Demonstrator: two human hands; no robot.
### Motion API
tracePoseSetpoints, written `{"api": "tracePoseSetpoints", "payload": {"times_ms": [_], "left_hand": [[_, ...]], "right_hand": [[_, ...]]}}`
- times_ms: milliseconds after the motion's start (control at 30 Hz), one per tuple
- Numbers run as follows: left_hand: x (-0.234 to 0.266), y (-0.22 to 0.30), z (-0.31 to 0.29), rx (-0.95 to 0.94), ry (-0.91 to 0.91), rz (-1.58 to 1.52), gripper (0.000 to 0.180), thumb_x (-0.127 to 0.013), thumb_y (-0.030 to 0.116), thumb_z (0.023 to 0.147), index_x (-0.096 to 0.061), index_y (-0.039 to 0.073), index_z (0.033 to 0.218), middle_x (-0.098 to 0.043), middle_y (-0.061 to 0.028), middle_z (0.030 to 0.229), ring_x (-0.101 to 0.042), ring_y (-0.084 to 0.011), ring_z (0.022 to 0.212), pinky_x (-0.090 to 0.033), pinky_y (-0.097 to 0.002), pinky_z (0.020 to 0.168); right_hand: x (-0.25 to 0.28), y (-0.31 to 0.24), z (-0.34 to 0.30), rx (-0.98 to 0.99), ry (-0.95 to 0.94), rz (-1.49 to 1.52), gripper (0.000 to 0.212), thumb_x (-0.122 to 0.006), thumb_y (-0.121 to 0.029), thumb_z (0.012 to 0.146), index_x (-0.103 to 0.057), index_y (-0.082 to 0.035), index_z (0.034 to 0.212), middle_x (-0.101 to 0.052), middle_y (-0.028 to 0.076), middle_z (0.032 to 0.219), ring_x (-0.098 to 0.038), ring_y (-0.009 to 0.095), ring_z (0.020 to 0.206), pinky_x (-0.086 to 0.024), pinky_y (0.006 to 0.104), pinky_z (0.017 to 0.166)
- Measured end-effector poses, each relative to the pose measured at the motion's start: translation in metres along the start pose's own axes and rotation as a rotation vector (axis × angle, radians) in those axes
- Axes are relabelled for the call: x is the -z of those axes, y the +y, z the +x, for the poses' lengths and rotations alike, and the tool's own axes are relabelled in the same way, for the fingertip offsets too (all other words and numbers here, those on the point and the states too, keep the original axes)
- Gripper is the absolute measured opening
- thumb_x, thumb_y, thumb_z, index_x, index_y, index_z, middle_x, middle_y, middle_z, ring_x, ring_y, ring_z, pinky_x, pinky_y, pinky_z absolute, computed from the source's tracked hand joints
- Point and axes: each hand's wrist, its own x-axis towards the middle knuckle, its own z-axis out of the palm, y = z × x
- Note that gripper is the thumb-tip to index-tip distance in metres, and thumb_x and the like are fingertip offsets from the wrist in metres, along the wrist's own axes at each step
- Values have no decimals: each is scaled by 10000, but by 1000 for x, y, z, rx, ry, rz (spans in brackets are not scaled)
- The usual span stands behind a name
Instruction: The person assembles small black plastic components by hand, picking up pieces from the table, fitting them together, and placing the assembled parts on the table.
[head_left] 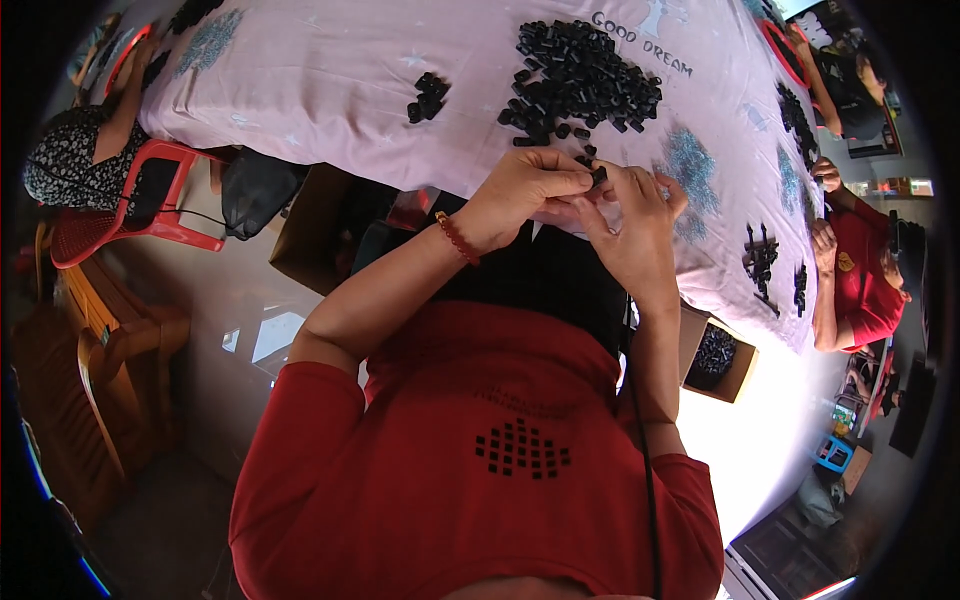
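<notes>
Both my hands meet over the near edge of the cloth-covered table. A small black cylindrical piece (pixel 599 175) shows between their fingertips. My left hand (pixel 530 188), with a beaded bracelet at the wrist, is closed in a pinch on it. My right hand (pixel 640 215) has its thumb and bent fingers closed around the same spot; its fingers partly hide what it grips. Just beyond my fingers spreads a large pile of similar black pieces (pixel 585 85), a few lying loose at its near side. To the left is a smaller cluster of black pieces (pixel 428 98).
A pink patterned cloth (pixel 320 100) covers the table. Silvery-blue small parts (pixel 690 180) lie right of my hands, with black rod-like pieces (pixel 760 265) beyond. A cardboard box (pixel 742 372) of dark parts stands below right. People sit around; a red chair (pixel 165 200) is left.
</notes>
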Motion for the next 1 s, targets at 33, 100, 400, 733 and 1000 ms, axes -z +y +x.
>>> {"api": "tracePoseSetpoints", "payload": {"times_ms": [33, 100, 400, 733, 1000], "left_hand": [[1, -3, 2, -6, -14, -6, 174, -697, 122, 973, -720, -24, 1064, -742, -115, 1022, -743, -192, 885, -633, -312, 808], [4, -8, 4, -10, -29, -12, 177, -698, 125, 972, -726, -21, 1069, -742, -109, 1024, -742, -187, 883, -634, -312, 813], [1, -4, 1, 37, -40, -25, 199, -702, 143, 975, -699, -29, 1075, -740, -142, 1016, -747, -218, 942, -632, -347, 851], [5, -6, 5, 54, -82, 13, 240, -695, 213, 1000, -662, -23, 1023, -728, -129, 962, -748, -212, 888, -652, -368, 814], [3, -11, 5, 10, -52, 40, 247, -701, 204, 994, -657, -39, 989, -728, -135, 916, -750, -210, 829, -657, -347, 749]], "right_hand": [[0, 1, -1, -2, 0, -1, 290, -719, -199, 891, -659, -98, 1156, -667, 47, 917, -653, 243, 934, -311, 460, 1048], [-2, 4, -2, 30, 11, -105, 298, -740, -235, 886, -666, -91, 1136, -657, 39, 907, -652, 234, 933, -311, 464, 1049], [-4, 9, -3, 48, 35, -139, 297, -759, -269, 872, -690, -93, 1103, -660, 24, 901, -650, 199, 915, -296, 457, 1063], [-6, 5, -1, 98, 101, -198, 309, -790, -249, 803, -705, -81, 1049, -659, 18, 894, -652, 188, 881, -299, 464, 1075], [-6, 5, -1, 119, 76, -222, 246, -774, -233, 800, -681, -78, 967, -623, 32, 847, -635, 194, 856, -304, 479, 1077]]}}
